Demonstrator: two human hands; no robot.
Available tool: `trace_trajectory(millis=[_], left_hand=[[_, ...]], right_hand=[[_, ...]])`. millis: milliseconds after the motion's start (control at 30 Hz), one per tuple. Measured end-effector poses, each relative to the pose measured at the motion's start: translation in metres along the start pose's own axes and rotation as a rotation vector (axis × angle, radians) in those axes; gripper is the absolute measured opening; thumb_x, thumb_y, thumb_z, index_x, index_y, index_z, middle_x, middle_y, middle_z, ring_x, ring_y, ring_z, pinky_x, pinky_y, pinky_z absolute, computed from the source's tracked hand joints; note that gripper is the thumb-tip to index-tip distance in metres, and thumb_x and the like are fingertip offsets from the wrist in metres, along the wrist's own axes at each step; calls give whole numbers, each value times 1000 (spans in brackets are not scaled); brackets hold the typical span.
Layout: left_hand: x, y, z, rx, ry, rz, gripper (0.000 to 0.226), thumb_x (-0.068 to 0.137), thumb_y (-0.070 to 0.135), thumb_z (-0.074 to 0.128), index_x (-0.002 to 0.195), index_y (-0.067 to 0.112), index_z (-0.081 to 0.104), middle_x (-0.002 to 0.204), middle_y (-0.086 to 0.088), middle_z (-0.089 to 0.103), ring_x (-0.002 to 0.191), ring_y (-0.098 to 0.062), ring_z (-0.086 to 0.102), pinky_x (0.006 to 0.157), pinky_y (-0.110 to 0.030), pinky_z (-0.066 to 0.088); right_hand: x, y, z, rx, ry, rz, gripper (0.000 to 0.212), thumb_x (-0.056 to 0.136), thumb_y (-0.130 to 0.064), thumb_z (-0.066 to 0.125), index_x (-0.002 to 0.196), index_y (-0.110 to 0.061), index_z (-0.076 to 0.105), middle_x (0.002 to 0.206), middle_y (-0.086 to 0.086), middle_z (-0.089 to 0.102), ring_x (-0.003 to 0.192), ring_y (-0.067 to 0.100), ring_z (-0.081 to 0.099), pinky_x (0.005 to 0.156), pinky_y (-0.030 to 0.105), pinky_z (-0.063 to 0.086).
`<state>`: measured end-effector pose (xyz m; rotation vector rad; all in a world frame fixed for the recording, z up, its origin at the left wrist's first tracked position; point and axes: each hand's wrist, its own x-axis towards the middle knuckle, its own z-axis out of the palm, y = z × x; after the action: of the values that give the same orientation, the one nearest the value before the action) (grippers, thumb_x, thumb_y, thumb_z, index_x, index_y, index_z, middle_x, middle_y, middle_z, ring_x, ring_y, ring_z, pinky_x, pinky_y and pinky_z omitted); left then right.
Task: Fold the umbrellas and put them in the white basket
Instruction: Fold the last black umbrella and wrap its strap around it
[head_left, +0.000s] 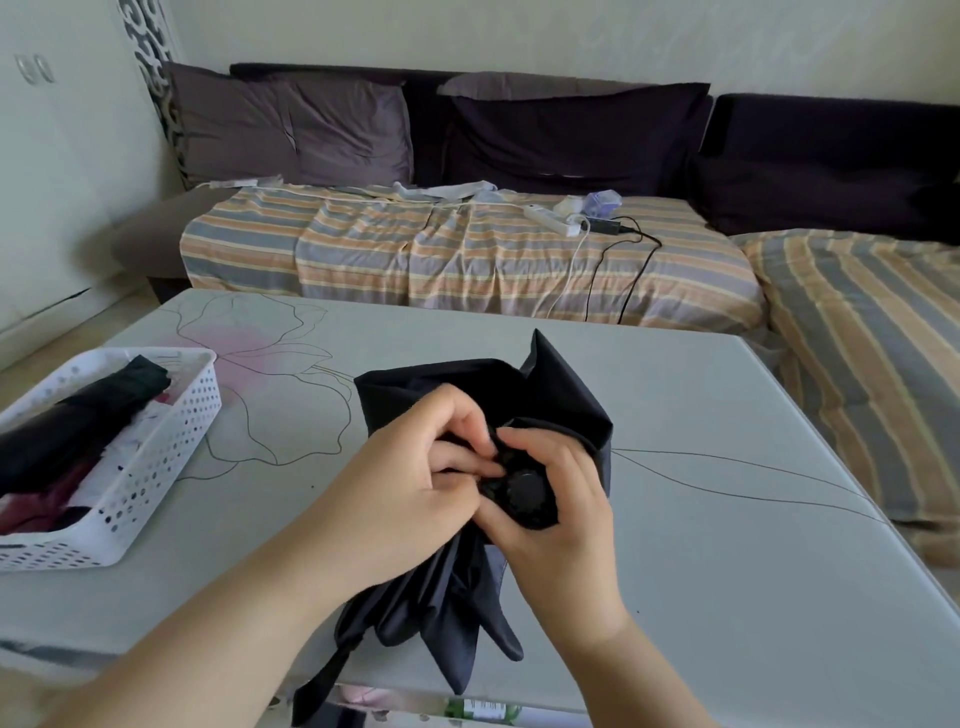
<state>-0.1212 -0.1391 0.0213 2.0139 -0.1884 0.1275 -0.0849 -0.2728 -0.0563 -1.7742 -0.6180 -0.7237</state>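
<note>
— Between the hands, above the table (675, 415): black umbrella (483, 400), collapsed, cloth loose, round black end cap toward the camera. Left hand (410, 483) pinching cloth beside the cap; right hand (558, 499) curled round the top. Both close together, fingertips nearly touching.

— Step in hand?

— Judged as folding: gathering the panels. Not yet wrapped or strapped.

— Basket?

— White basket (171, 447), well to the left of the left hand, already holding a dark folded umbrella (78, 421).

— Next?

— Probably smoothing the panels one way, wrapping tight, fastening the strap; then carrying left to the basket.
</note>
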Motion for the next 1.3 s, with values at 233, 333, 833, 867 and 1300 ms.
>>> trace_trajectory(millis=[233,333,833,867,1300], left_hand=[[-5,-5,-2,-117,8,-34,27,67,7,49,79,32,49,78,11,57,85,-8,60,84,-39,52],[9,0,-11,381,264,251,25,79,6,56,84,30,57,81,12,56,74,2,57,68,-13,42],[38,6,3,574,-22,236,27,93,13,56,115,23,67,95,13,62,89,-2,55,78,-2,33],[35,5,6,531,-20,208,25,92,12,56,112,22,68,93,13,63,87,0,57,75,-3,37],[11,4,21,152,31,91,22,90,8,54,92,30,53,87,14,65,83,6,61,70,-6,44]], right_hand=[[-2,6,4,-11,28,-63,21,80,-35,70,93,-23,58,93,-14,60,95,-6,55,82,9,43],[-2,8,2,-10,39,-67,19,80,-33,70,91,-22,58,90,-12,59,93,-7,54,80,8,41],[-3,11,-4,-26,140,-50,35,74,-34,73,98,-20,53,99,-6,49,101,-11,45,86,5,37],[-3,11,-4,-13,146,-40,39,72,-35,73,99,-19,51,101,-5,47,103,-10,44,88,7,37],[-4,7,0,11,47,34,41,80,-30,61,118,-27,49,114,-23,49,114,-9,47,93,5,36]])
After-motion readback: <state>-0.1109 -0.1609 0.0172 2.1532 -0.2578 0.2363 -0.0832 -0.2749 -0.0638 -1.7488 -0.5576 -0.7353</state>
